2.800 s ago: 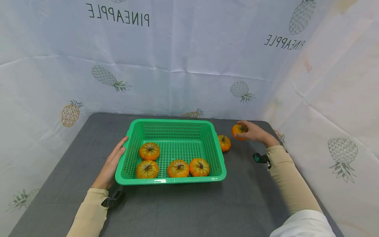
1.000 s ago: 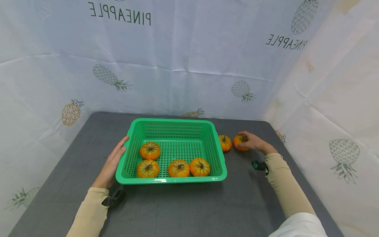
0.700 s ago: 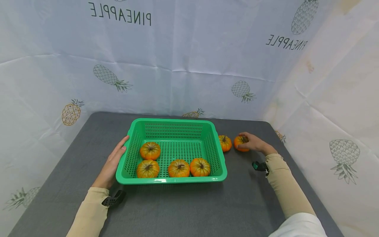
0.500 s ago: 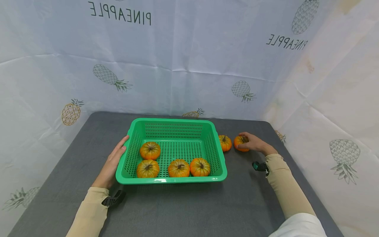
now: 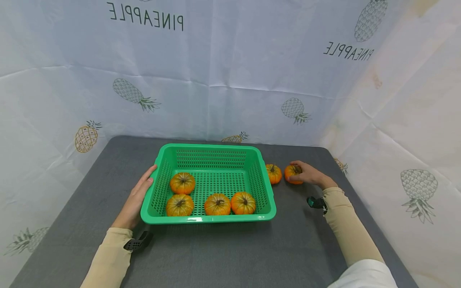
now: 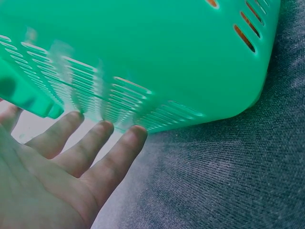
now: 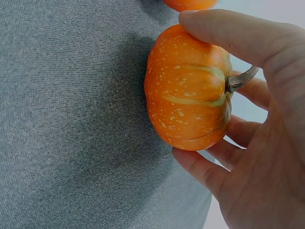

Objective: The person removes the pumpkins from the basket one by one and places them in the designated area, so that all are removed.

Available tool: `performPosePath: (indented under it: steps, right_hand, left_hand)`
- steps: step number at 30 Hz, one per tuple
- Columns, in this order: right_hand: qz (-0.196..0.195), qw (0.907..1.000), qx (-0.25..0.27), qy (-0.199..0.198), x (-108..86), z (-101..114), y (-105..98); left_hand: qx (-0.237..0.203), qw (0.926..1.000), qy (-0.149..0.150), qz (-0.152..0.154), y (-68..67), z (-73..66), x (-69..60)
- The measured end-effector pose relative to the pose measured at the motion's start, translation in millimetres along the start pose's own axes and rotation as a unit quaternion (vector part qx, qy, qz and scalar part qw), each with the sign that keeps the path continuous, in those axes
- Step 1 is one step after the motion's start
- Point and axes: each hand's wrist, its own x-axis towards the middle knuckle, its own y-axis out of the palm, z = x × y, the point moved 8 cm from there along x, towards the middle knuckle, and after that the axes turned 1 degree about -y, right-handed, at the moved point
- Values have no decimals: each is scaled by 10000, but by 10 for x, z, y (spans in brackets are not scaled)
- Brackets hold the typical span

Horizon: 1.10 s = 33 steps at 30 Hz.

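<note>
A green slotted basket (image 5: 208,220) stands on the grey table, with several small orange pumpkins inside, among them one at the left (image 5: 182,183). My left hand (image 5: 133,203) lies along its left side; in the left wrist view the fingertips of the left hand (image 6: 78,162) touch the slotted wall (image 6: 162,57), fingers nearly straight. Right of the basket, my right hand (image 5: 310,174) grips a pumpkin (image 5: 292,174) resting at the table. Seen from the right wrist, thumb and fingers of the right hand (image 7: 267,129) are round this pumpkin (image 7: 186,90), its stem facing the palm.
Another pumpkin (image 5: 273,174) sits between the basket's right wall and the gripped one; its edge shows in the right wrist view (image 7: 190,4). A white cloth (image 5: 230,56) with pineapple prints hangs behind and beside the grey table (image 5: 223,256).
Compared with the oldest frame, my right hand and its pumpkin are nearer the front of the table, beside the other pumpkin. Over the last second both hands have stayed still.
</note>
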Motion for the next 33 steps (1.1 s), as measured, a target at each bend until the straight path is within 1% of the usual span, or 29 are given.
performPosePath:
  steps: [12, 18, 22, 29, 33]
  right_hand:
    - [4, 10000, 31, -25, -12, -5, 0]
    - [-5, 9998, 127, -118, -27, 24, -12]
    - [-27, 9995, 127, -271, -44, 81, -40]
    - [-33, 9994, 226, -241, -51, 100, -92]
    - [-131, 9993, 181, -292, -72, 128, -155]
  left_hand:
    - [-5, 10000, -1, -13, 3, 2, 1]
    - [-12, 10000, 18, 0, 6, -6, -2]
    - [-6, 10000, 27, -10, 3, -9, -2]
    - [25, 10000, 27, -21, 2, -12, -3]
    - [12, 10000, 34, -17, 3, -19, -2]
